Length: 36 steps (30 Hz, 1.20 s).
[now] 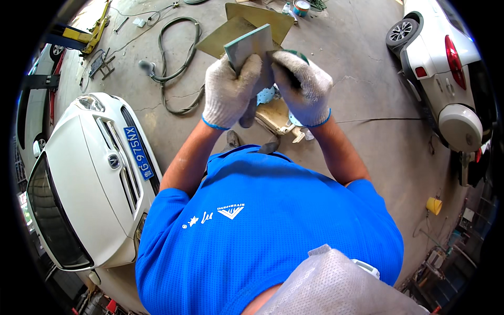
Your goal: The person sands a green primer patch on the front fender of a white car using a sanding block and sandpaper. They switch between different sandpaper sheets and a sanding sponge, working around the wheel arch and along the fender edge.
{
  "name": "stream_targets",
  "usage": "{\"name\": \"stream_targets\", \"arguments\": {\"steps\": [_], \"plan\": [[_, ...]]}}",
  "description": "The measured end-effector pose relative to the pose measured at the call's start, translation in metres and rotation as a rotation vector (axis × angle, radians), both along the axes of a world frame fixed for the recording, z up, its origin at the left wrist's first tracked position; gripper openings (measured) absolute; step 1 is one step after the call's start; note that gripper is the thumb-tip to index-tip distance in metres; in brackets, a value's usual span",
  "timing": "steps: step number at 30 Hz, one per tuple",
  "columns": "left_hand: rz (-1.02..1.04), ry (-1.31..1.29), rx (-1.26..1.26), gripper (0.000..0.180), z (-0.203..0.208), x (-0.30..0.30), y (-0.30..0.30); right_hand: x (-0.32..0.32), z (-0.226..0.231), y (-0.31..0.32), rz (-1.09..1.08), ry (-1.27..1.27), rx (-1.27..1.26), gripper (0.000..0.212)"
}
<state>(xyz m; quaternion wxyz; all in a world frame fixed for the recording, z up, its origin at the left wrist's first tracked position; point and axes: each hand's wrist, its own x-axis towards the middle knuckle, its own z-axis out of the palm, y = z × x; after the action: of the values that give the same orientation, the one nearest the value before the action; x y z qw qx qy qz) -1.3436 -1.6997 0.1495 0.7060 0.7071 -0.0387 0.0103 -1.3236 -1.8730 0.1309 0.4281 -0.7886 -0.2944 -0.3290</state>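
Note:
Gloved in white knit, my left hand (pixel 229 89) is closed around a flat rectangular pad (pixel 249 44) with a pale grey face and a teal edge. My right hand (pixel 308 89), in a matching dirty glove, has its fingers curled at the pad's right side. Its fingertips pinch the edge of a dark grey sheet (pixel 266 73) that looks like sandpaper and lies against the pad. A bit of dark green shows at the right fingers. Beyond the hands are olive-brown flat panels (pixel 223 38). Below them, a light-blue perforated disc (pixel 266 95) is partly hidden.
A tan piece (pixel 275 114) lies near my feet. A thick grey hose (pixel 197 39) loops on the concrete floor at left, ending at a sander-like tool (pixel 147 67). White cars stand at left (pixel 84 184) and right (pixel 438 68). A paint can (pixel 301 8) stands at the far side.

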Motion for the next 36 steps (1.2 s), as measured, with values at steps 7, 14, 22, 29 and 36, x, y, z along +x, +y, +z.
{"name": "stream_targets", "arguments": {"steps": [7, 14, 22, 29, 36], "plan": [[0.041, -0.175, 0.141, 0.027, -0.007, 0.007, -0.008, 0.012, 0.002, 0.001, -0.027, -0.134, 0.025, 0.023], [0.043, -0.134, 0.138, 0.029, -0.016, -0.001, -0.017, 0.021, 0.006, 0.003, -0.046, -0.223, -0.002, 0.024], [0.019, -0.343, 0.226, 0.027, -0.030, 0.003, -0.024, 0.026, 0.012, -0.006, -0.079, -0.196, -0.022, 0.025], [0.007, -0.254, 0.226, 0.027, -0.015, -0.005, -0.040, 0.024, 0.015, -0.016, -0.122, -0.219, -0.061, 0.026], [0.113, -0.132, 0.280, 0.034, -0.009, 0.018, -0.042, -0.009, -0.020, -0.044, -0.026, -0.011, -0.131, 0.024]]}}
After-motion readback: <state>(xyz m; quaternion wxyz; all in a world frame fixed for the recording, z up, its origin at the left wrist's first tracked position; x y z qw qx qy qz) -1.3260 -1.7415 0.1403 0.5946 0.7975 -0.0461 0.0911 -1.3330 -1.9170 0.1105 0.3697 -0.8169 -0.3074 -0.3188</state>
